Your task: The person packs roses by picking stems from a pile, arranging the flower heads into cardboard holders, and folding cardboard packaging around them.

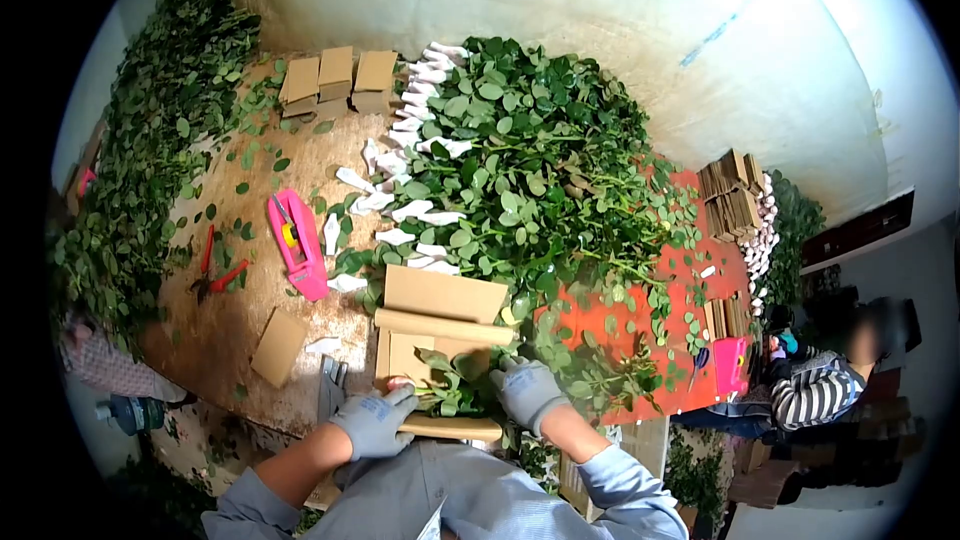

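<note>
Both of my hands wear grey gloves. My left hand (375, 424) curls its fingers at the head of a leafy rose (400, 383), whose pale, reddish bud shows just above the fingertips. The rose lies across an open cardboard wrapper (445, 297) with a rolled fold in its middle, at the table's near edge. My right hand (530, 392) bends its fingers over the leafy stems at the wrapper's right side; the exact grip is partly hidden by leaves. Beside my left hand stands a metal stapler-like tool (333, 380).
A large pile of leafy stems (540, 160) with white-sleeved heads lies ahead. To the left are a pink tape dispenser (298, 245), red-handled pruners (215, 275), a cardboard piece (279, 346) and cardboard stacks (340, 80). Another person (820, 385) is at the right.
</note>
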### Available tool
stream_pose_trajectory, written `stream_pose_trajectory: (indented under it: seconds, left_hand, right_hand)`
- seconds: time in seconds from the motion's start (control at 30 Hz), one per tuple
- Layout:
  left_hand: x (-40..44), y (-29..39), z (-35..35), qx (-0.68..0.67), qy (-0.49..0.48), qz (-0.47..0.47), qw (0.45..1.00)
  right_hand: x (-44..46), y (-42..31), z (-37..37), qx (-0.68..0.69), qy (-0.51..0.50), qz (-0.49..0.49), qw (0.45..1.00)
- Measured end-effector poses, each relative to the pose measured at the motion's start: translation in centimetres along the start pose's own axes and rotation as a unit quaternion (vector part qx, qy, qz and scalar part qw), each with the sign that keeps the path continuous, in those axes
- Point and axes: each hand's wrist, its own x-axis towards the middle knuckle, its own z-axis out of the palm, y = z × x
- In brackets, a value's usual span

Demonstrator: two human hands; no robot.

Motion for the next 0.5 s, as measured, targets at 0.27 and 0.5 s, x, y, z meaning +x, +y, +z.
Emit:
stream_pose_trajectory:
  seconds: [0.27,0.5]
  left_hand:
    - [1.1,-2.4,3.5,-0.011,0.007,0.030,0.999]
    - [-0.1,1.2,-1.4,-0.013,0.040,0.035,0.999]
  right_hand:
    - [12.5,7.0,-11.7,0.090,0.215,-0.019,0.972]
    - [28.3,15.1,-13.4,0.112,0.262,0.075,0.956]
